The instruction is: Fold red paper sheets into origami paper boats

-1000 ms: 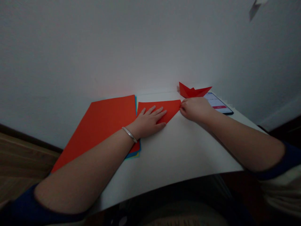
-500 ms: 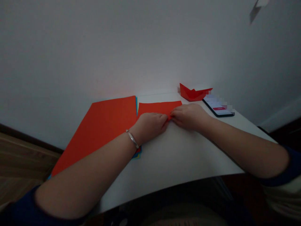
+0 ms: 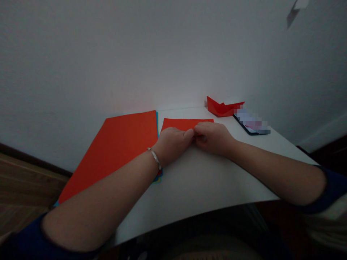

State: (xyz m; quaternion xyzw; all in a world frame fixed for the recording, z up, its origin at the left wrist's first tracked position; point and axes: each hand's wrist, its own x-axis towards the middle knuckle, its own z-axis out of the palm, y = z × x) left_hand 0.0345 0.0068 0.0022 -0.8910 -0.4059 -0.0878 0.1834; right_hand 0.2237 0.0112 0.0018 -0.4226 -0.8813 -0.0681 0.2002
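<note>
A red-orange sheet of paper (image 3: 187, 124) lies on the white table, its far edge showing straight beyond my hands. My left hand (image 3: 175, 142), with a silver bangle at the wrist, is closed on the paper's near edge. Meeting it there, my right hand (image 3: 213, 137) pinches the same edge with curled fingers. Both sets of fingertips touch near the middle of that edge. The paper's near part is hidden under the hands, so how it is folded there cannot be made out.
To the left lies a stack of coloured paper (image 3: 124, 144), orange on top, partly under my left forearm. A folded red paper boat (image 3: 223, 109) stands at the back right beside a phone (image 3: 248, 122). The wall (image 3: 173, 54) rises behind the table (image 3: 206, 184).
The paper has shifted slightly right, and less of it shows beyond my hands. My right hand has curled its fingers more and closed up against the left.
</note>
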